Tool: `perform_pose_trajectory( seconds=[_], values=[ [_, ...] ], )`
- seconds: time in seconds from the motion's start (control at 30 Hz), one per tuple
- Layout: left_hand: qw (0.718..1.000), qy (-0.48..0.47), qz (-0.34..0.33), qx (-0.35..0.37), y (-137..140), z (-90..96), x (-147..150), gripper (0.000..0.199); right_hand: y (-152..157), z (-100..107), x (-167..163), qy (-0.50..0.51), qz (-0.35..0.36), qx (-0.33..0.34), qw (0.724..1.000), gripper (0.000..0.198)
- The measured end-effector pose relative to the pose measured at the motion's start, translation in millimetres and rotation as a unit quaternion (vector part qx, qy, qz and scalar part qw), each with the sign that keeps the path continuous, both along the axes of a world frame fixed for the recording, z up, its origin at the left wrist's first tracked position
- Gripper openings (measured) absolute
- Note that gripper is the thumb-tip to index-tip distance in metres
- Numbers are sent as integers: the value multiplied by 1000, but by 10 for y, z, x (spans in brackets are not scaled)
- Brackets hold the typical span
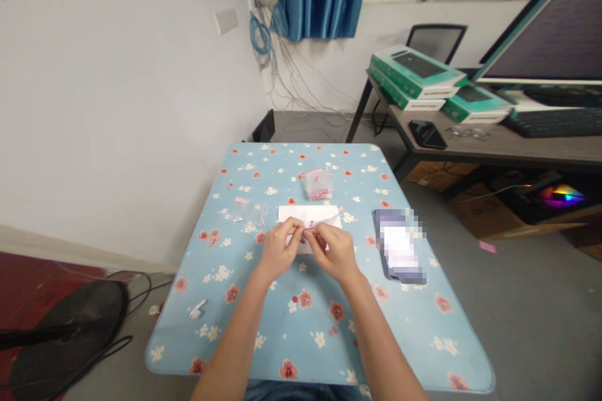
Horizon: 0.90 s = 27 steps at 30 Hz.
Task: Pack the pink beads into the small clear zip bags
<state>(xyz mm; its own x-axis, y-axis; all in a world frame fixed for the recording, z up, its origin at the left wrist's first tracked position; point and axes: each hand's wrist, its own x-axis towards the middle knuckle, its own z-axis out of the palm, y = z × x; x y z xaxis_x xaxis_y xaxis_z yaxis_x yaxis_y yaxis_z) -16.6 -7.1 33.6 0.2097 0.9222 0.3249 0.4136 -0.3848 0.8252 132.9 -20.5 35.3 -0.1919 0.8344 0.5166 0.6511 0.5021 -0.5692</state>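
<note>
The left hand (283, 247) and the right hand (333, 252) meet near the middle of the table (301, 348), both extended from the near edge. On each hand the fingers are narrow, with thumb and index drawn together at the tips. Both hands pinch a small piece (311, 223) bearing a pinkish mark; its exact form is too small to tell. The piece sits over a white sheet (288, 212), which lies near the table's center, about midway between the left and right edges. The fingers cover part of the sheet.

Surrounding items on the table:

- Zip bag (318, 184): transparent, with pink-red markings; located between the white sheet and the far edge.
- Clear plastic packaging (243, 211): flat, located between the white sheet and the left edge.
- Device (402, 247): dark casing, bright pixelated screen; located beside the right edge, well apart from the right hand.
- Earbud (198, 309): white; located by the left edge, toward the near left corner.

A second table (498, 145) stands beyond the far right corner. Green boxes (418, 72) are stacked at its left end; a black phone (427, 134) lies by its near edge, with eyeglasses (468, 133) just beside it.
</note>
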Motion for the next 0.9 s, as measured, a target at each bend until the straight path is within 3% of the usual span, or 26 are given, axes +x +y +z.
perform_pose_trajectory(
  seconds=[0.23,0.47,0.7,0.9],
  values=[
    [996,66,42,49,-13,-54,29,16,4,89,75,-22,-10,-43,999,24],
    [997,73,11,37,6,-83,31,14,29,55,97,-44,6,-90,995,21],
    [973,181,20,143,16,-58,13,19,36,6,78,-61,15,-74,995,23],
    [952,205,64,220,3,-47,52,24,31,20,18,-78,0,-36,996,26]
  ],
)
